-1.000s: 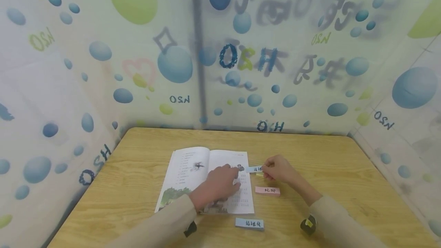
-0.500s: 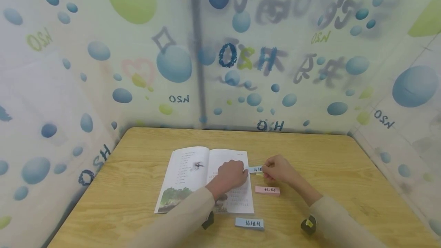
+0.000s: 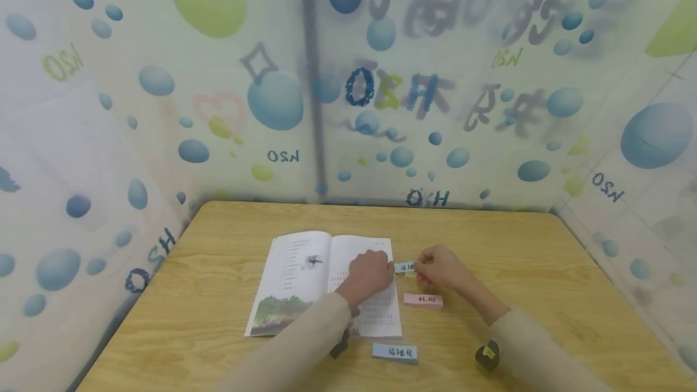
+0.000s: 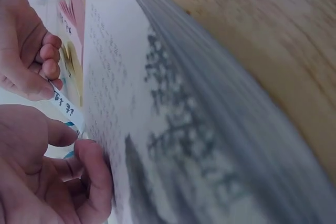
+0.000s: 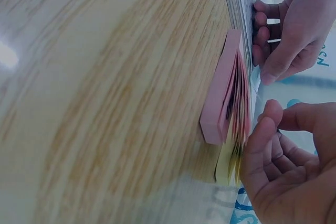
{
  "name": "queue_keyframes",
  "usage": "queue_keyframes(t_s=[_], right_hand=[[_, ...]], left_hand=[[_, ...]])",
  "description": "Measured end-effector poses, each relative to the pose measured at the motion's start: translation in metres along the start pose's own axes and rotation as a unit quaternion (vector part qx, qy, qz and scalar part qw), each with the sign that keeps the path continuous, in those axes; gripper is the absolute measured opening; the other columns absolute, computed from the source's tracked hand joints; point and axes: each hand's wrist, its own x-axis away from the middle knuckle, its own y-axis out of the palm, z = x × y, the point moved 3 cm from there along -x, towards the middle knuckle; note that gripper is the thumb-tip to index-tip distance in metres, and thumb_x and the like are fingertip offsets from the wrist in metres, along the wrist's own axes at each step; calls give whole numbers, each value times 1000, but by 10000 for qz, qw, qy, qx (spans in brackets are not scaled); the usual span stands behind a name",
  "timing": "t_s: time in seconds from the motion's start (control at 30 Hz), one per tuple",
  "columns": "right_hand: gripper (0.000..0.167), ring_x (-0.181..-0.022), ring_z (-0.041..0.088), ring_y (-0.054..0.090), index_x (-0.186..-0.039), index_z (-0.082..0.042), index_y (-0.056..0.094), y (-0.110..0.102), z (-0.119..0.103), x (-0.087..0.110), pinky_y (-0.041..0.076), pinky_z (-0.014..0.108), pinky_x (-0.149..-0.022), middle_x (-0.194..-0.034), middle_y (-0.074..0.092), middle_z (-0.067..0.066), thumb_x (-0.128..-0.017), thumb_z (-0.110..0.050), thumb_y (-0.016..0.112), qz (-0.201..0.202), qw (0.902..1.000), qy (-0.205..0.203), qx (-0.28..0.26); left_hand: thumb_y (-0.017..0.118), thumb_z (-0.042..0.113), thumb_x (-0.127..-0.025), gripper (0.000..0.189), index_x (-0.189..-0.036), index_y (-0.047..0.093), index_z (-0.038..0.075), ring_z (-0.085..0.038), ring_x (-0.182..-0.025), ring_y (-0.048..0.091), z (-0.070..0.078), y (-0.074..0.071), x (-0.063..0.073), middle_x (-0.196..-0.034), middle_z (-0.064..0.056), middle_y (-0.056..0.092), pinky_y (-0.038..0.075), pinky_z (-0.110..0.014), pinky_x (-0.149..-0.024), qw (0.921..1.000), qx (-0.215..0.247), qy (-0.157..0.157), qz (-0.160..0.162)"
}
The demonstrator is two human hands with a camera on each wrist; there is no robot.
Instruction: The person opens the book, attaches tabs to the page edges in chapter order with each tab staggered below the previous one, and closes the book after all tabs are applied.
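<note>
A blue strip (image 3: pixel 404 267) is pinched by right hand (image 3: pixel 440 267) and left hand (image 3: pixel 370 274) at the edge of the book (image 3: pixel 318 283). Fanned pink leaves (image 5: pixel 240 98) are revealed only by wrist views. Wooden table (image 3: pixel 490 244); bubble-printed walls (image 3: pixel 479 150).

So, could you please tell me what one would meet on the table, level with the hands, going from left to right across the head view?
Left page of the open book, left hand, light-blue strip, right hand.
</note>
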Motion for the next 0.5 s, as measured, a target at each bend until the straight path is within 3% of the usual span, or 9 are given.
queue_keyframes(t_s=[0.23, 0.5], right_hand=[[17, -60, 16, 62, -82, -1, 69, 1, 2, -2, 52, 24, -54, -69, 65, 5, -96, -5, 62, -38, 10000, -42, 7], [17, -59, 16, 62, -82, -1, 70, 1, 2, -3, 52, 25, -53, -68, 65, 5, -96, -4, 61, -46, 9999, -83, 44]], left_hand=[[55, 21, -103, 23, -95, 68, 4, -19, -57, 55, 1, 2, -1, -67, -4, 56, 44, -31, -53, 9999, -112, -103, -43], [54, 23, -105, 22, -102, 68, 5, -18, -60, 56, 0, 6, -3, -69, -3, 56, 47, -31, -57, 9999, -97, -122, -2]])
